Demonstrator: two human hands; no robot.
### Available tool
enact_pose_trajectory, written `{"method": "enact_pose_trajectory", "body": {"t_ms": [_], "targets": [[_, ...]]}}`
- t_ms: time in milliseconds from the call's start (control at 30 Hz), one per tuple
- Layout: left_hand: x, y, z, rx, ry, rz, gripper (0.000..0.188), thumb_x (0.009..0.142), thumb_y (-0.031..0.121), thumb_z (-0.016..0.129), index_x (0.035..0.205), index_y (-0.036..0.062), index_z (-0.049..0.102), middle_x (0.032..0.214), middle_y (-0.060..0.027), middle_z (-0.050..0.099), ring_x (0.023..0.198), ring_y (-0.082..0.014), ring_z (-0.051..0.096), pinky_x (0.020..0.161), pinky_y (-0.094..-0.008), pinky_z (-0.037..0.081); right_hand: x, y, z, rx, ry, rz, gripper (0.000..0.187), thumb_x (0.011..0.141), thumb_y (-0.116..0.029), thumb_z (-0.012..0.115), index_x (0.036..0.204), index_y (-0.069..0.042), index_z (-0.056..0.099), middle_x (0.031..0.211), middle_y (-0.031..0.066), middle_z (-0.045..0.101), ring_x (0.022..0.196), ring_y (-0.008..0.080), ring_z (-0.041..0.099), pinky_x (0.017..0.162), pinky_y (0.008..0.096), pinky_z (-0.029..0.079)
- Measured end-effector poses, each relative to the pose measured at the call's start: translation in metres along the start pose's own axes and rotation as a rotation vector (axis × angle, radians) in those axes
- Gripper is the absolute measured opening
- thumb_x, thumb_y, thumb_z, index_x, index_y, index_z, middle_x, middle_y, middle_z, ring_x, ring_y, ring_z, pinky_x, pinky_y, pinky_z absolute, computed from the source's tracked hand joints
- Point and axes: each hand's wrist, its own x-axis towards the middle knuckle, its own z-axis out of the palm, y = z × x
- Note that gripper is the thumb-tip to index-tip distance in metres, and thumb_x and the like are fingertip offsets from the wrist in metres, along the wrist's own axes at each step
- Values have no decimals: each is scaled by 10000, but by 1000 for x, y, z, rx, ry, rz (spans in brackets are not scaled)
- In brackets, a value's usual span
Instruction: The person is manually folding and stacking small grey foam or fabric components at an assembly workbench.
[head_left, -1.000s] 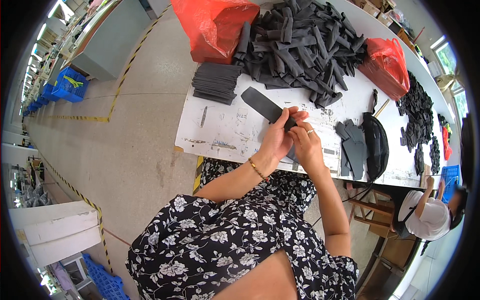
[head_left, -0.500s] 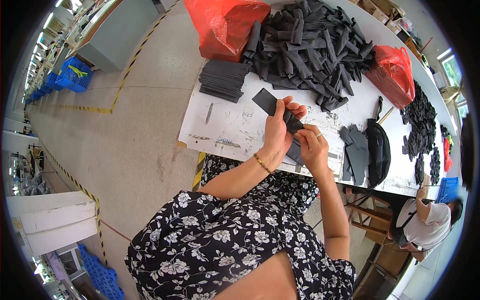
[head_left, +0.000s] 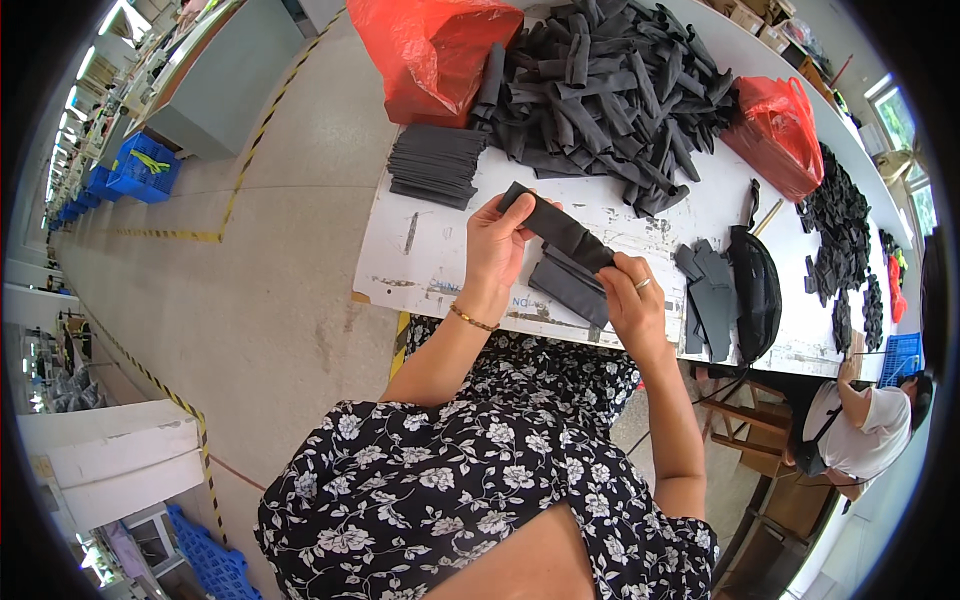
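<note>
My left hand [head_left: 497,245] pinches the upper left end of a black fabric strip [head_left: 562,229], thumb on top. At the strip's lower right end, the fingertips of my right hand [head_left: 636,305] are closed on it. The strip slants between the two hands above the white table [head_left: 430,245], looking folded lengthwise and slightly creased. Beneath it, near the table's front edge, lie a few more flat black pieces [head_left: 570,290], partly covered by my right hand. A neat stack of black strips [head_left: 435,165] sits to the left, beyond my left hand.
A large heap of black strips [head_left: 610,95] covers the far side, between a red plastic bag [head_left: 430,60] and another red bag [head_left: 775,140]. Rightward lie loose flat dark pieces [head_left: 710,300] and a black pouch [head_left: 757,295]. A seated person [head_left: 865,430] is at the far right.
My left hand has moved left, from around the strip's middle to its far end. The strip is now stretched out between both hands, and the pieces beneath it show more.
</note>
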Motion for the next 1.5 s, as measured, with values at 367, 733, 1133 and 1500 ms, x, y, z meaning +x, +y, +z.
{"method": "enact_pose_trajectory", "body": {"t_ms": [367,733,1133,1500], "targets": [[-2,6,1,-66,-191,18,178,894,67,641,1046,-26,636,969,-177,687,983,-347,664,907,-414,539,-3,-3,-7,-29,4,-51,324,596,119,697,895,24,616,987,136,563,792,300,604,636,379,520],[-4,9,6,-109,-200,-34,203,951,125,572,1078,-28,616,991,-179,682,986,-349,662,920,-437,536,-6,1,-6,-31,3,-37,335,576,129,684,887,19,620,1007,128,554,802,295,595,637,380,513],[-7,-1,15,-53,-87,71,214,979,167,531,1061,-18,601,983,-172,672,965,-336,661,917,-461,533,-3,4,0,16,33,125,177,728,40,717,878,29,624,1003,145,586,797,288,604,652,352,511],[2,5,14,-124,-56,187,185,970,169,546,1043,3,581,1013,-161,655,1007,-328,629,972,-481,490,15,-2,14,926,439,864,158,854,-97,713,947,-8,620,1014,39,583,848,110,568,744,229,475]]}}
